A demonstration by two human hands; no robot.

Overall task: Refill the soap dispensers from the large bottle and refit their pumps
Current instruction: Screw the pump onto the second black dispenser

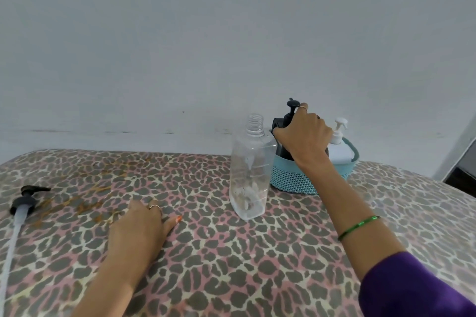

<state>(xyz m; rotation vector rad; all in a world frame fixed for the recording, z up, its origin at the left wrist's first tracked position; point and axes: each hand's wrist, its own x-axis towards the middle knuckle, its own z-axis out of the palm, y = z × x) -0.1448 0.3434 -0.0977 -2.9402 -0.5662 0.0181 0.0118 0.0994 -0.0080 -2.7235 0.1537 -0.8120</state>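
Observation:
A clear plastic dispenser bottle (250, 170) stands upright with its neck uncapped, almost empty, left of a teal basket (291, 180). In the basket sit a black pump bottle (288, 121) and a white pump bottle (339, 141). My right hand (304, 134) grips the black bottle near its pump neck, fingers curled around it. My left hand (144, 224) rests flat on the leopard-print cloth (231, 265), holding nothing. A loose black pump with a long white tube (19, 213) lies on the cloth at the far left.
A plain white wall rises just behind the table. A dark opening shows at the right edge (461, 172). Brownish stains mark the cloth left of centre (85, 201).

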